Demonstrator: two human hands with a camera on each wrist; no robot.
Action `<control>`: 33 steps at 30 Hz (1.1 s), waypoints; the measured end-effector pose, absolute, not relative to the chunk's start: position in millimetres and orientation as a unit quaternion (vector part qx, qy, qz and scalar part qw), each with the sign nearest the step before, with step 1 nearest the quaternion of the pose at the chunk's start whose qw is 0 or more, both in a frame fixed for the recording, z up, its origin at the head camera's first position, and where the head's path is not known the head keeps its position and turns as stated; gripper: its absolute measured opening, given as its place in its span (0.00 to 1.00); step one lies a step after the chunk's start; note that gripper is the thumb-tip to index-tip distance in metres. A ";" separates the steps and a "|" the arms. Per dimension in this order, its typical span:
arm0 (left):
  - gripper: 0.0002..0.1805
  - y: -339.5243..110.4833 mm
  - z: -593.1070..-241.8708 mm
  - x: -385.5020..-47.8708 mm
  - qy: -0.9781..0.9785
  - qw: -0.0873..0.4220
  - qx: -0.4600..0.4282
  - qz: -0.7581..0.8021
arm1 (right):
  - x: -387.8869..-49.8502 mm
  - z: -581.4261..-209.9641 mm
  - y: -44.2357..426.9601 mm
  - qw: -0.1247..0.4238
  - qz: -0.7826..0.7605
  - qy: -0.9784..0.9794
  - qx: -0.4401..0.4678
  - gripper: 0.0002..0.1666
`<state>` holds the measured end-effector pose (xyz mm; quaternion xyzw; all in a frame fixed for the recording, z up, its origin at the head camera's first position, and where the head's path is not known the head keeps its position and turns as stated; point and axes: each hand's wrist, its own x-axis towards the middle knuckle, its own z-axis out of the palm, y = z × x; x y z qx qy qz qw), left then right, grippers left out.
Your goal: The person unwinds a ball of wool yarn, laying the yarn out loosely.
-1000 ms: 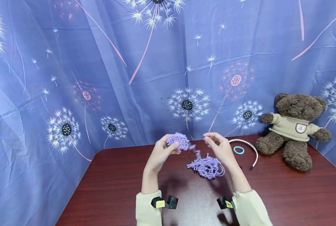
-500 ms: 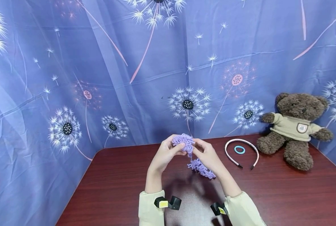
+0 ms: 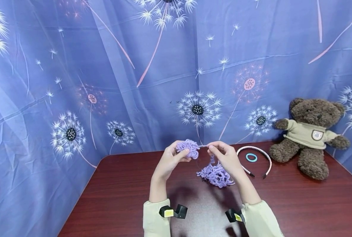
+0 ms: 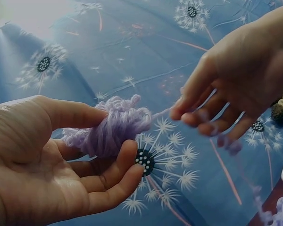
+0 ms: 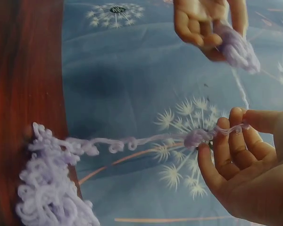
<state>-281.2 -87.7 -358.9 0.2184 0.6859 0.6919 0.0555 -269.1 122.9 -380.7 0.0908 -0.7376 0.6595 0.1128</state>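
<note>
The left hand (image 3: 169,159) grips a purple yarn bundle (image 3: 187,148) above the desk (image 3: 119,184), towards its far edge. The right hand (image 3: 227,157) pinches 1 taut strand (image 3: 203,145) running from it. A loopy length trails to a purple heap (image 3: 215,175) near the far edge's middle. Nearer the far right corner, a pale headband (image 3: 270,160) curves around 1 blue ring (image 3: 251,161).

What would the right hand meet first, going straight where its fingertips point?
In the head view, the right hand likely meets the purple yarn bundle in the left hand; depth is unclear.
</note>
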 end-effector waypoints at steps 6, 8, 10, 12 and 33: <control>0.17 -95.0 -358.3 -281.9 0.686 0.044 0.204 0.697 | -270.4 -378.3 134.5 0.118 0.663 -0.736 0.072 0.17; 0.17 -96.9 -358.0 -281.8 0.684 0.040 0.199 0.700 | -271.0 -378.1 137.7 0.121 0.664 -0.734 0.070 0.18; 0.17 -99.0 -357.7 -281.8 0.682 0.035 0.192 0.704 | -271.5 -378.0 140.3 0.124 0.664 -0.734 0.069 0.19; 0.17 -100.9 -357.5 -282.0 0.680 0.029 0.186 0.709 | -272.0 -378.1 142.8 0.126 0.664 -0.734 0.069 0.19; 0.15 -118.5 -358.6 -284.6 0.681 -0.011 0.144 0.718 | -274.0 -378.9 174.4 0.174 0.711 -0.681 0.023 0.16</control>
